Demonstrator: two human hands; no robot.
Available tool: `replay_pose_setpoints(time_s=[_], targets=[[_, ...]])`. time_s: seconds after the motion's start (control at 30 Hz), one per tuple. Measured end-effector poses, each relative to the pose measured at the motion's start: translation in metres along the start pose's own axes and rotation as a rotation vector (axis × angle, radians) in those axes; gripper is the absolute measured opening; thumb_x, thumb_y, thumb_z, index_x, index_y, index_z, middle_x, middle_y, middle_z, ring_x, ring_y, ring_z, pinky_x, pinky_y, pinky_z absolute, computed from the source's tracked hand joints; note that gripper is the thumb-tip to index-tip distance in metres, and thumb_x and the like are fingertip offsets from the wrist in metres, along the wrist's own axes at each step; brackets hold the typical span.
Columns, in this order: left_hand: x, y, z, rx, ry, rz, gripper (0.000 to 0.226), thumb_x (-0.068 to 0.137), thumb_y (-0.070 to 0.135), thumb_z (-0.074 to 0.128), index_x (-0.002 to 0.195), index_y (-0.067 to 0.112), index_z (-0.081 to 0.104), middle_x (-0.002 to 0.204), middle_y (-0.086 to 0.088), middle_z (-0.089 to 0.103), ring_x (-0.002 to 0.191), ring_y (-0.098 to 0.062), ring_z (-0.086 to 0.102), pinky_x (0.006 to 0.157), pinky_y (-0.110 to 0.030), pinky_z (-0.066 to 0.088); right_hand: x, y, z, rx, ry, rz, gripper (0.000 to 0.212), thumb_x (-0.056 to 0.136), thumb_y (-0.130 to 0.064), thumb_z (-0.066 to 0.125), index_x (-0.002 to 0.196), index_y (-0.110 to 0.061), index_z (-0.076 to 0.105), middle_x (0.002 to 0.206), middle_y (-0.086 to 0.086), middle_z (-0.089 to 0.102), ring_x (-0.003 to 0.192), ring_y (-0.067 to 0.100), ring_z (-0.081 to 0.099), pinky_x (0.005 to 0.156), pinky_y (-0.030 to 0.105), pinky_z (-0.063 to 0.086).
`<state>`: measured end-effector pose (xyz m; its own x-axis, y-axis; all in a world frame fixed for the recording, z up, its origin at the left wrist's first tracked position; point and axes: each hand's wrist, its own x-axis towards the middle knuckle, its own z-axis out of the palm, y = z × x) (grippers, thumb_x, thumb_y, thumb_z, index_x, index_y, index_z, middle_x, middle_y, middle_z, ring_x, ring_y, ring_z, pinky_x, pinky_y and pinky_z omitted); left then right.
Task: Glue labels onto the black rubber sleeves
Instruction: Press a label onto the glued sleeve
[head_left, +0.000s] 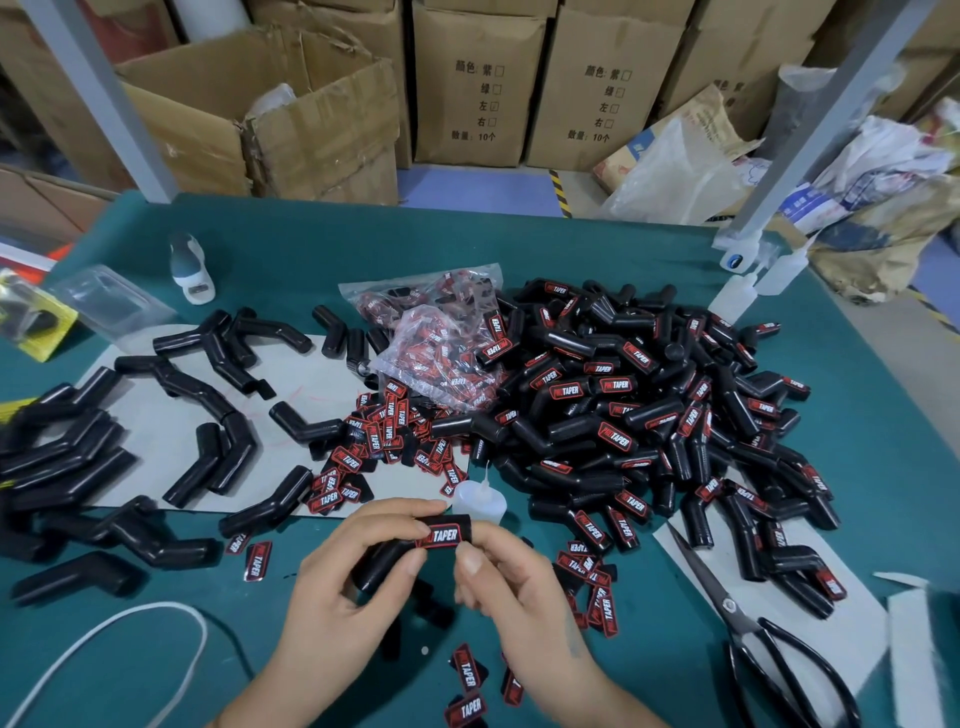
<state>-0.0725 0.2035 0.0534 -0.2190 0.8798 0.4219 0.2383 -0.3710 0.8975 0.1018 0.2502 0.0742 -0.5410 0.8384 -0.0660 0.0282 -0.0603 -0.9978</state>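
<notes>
A bent black rubber sleeve (387, 558) is held above the green table near its front edge. My left hand (343, 582) grips the sleeve from the left. My right hand (511, 587) pinches its upper end, thumb beside a red and black label (444, 535) lying on the sleeve. A small clear glue bottle (480, 496) stands just behind the hands. Loose labels (384, 436) are scattered mid-table. A large pile of labelled sleeves (649, 415) lies to the right; plain sleeves (208, 374) lie to the left.
Black scissors (763, 634) lie at the front right on a grey sheet. Bags of labels (431, 332) sit behind the loose ones. A white cord (119, 644) curves at the front left. More glue bottles (758, 280) stand at the back right. Cardboard boxes (478, 88) line the far side.
</notes>
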Motion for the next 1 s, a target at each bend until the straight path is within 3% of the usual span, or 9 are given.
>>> replay_pose_setpoints(time_s=[0.1,0.2,0.37,0.53,0.8,1.0], targets=[[0.0025,0.0016,-0.0001,-0.004,0.005,-0.041,0.019,0.091,0.021,0.069,0.106,0.032,0.074,0.119,0.004,0.075,0.112,-0.021,0.071,0.097,-0.027,0.053,-0.0010,-0.0010,-0.0004,-0.120,-0.007,-0.042,0.045,0.106,-0.053,0.045,0.090,-0.014,0.063,0.077,-0.008,0.052,0.074,0.006,0.048,0.073,0.022,0.040],[0.0047,0.0014,-0.0007,0.004,0.030,-0.077,0.017,0.088,0.024,0.073,0.101,0.028,0.082,0.109,0.004,0.076,0.104,-0.018,0.073,0.094,-0.025,0.054,0.0000,-0.0020,0.0014,-0.208,-0.015,-0.075,0.041,0.110,-0.046,0.041,0.081,-0.022,0.058,0.081,-0.011,0.051,0.075,0.010,0.051,0.074,0.024,0.042],[0.0057,0.0032,-0.0021,0.024,0.031,-0.039,0.021,0.094,0.043,0.075,0.102,0.026,0.084,0.107,0.002,0.074,0.098,-0.022,0.072,0.089,-0.026,0.055,-0.0012,-0.0007,0.0035,-0.274,-0.027,-0.106,0.036,0.112,-0.039,0.043,0.081,-0.025,0.057,0.083,-0.012,0.049,0.074,0.009,0.051,0.072,0.023,0.041],[0.0040,0.0047,-0.0007,0.010,0.034,-0.007,0.018,0.095,0.041,0.076,0.102,0.027,0.084,0.106,0.003,0.072,0.094,-0.023,0.071,0.075,-0.029,0.058,-0.0029,-0.0038,0.0002,-0.282,-0.047,-0.142,0.033,0.112,-0.034,0.045,0.085,-0.021,0.060,0.086,-0.018,0.048,0.074,0.007,0.051,0.072,0.020,0.039],[0.0028,0.0032,-0.0018,-0.004,0.047,-0.056,0.020,0.094,0.044,0.077,0.101,0.027,0.085,0.106,0.000,0.071,0.087,-0.025,0.071,0.065,-0.033,0.058,-0.0009,-0.0006,0.0004,-0.245,-0.036,-0.152,0.032,0.111,-0.026,0.048,0.091,-0.006,0.064,0.089,-0.007,0.047,0.074,0.015,0.050,0.068,0.038,0.046],[0.0019,0.0021,-0.0027,-0.024,0.050,-0.062,0.014,0.091,0.033,0.078,0.102,0.027,0.084,0.106,0.000,0.071,0.090,-0.023,0.070,0.069,-0.030,0.057,-0.0014,0.0021,0.0047,-0.262,0.060,-0.220,0.031,0.109,-0.032,0.051,0.094,-0.013,0.070,0.090,-0.020,0.055,0.067,0.004,0.055,0.070,0.017,0.045]])
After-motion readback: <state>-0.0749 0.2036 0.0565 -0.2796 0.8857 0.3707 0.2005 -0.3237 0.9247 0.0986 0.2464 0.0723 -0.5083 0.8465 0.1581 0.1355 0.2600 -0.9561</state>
